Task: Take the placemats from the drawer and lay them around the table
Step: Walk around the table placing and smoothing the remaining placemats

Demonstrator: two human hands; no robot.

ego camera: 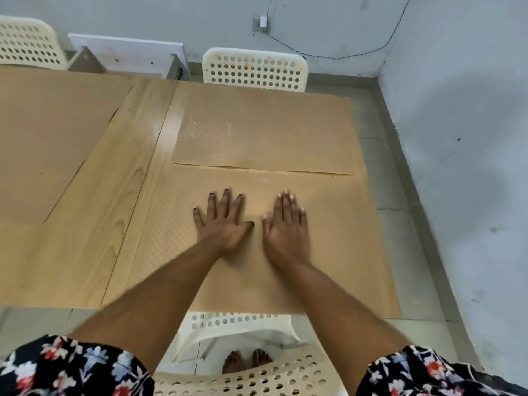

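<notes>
Woodgrain runs along the tabletop (137,155), a pale surface set in a room with grey-white walls (457,124) and a tiled floor (380,155). A thin black cable (343,57) hangs across the far wall from a small socket (261,22).

I count three placemats, all tan with a fine dotted texture. One placemat (343,238) lies at the near right corner of the tabletop, and both my hands rest on it. A second placemat (265,130) sits at the far right corner, its near edge just overlapping the first. A third placemat (43,144) covers the left side, well apart from the other two.

My left hand (223,218) lies flat, palm down, fingers straight and spread. My right hand (287,224) lies flat beside it, fingers straight and closer together; neither grips anything.

I count three cream perforated chairs: one (254,70) at the far edge, another (28,42) at the far left, and one (243,378) at the near edge below my arms. An open white drawer (125,55) shows beyond the far edge.
</notes>
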